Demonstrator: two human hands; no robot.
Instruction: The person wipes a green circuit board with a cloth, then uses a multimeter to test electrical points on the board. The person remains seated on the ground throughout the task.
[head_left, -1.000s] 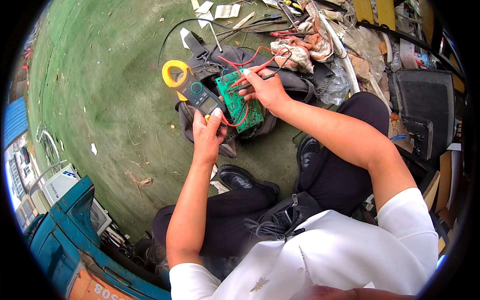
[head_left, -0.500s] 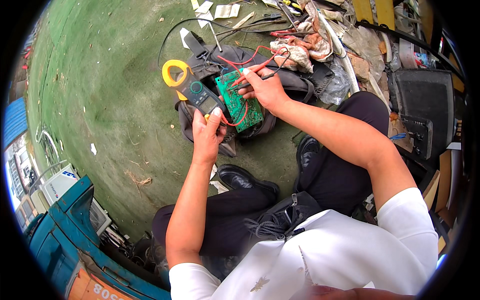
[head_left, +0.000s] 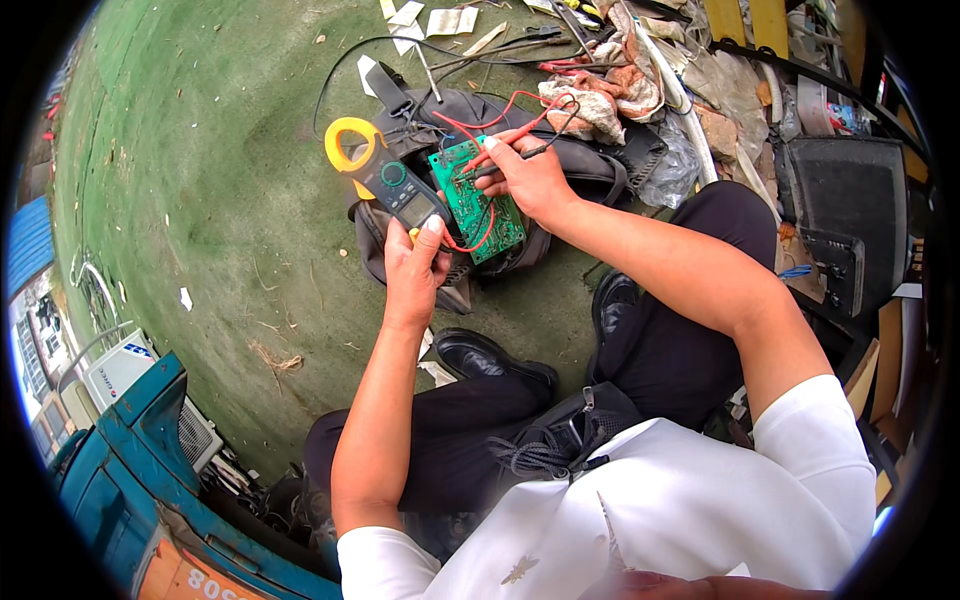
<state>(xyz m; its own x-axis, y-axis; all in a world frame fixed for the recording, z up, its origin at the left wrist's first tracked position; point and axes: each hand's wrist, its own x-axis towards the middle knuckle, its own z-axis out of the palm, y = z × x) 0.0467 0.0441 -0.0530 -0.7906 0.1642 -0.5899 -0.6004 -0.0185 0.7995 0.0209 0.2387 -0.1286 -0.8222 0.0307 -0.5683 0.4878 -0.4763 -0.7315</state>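
Note:
My left hand is closed round the lower end of a clamp meter, which has a yellow jaw and a dark grey body with a dial and small screen. Beside it a green circuit board lies tilted on a dark grey bag. In my right hand are a red test probe and a black test probe, pinched together. Their tips point at the board's upper part; whether both touch it is too small to tell. Red and black leads loop over the bag and the board.
Stained cloth, cables and plastic litter lie beyond the bag. Dark panels stand at the right. A teal metal machine and a white air-conditioner unit are at lower left. My black shoes rest on the green floor.

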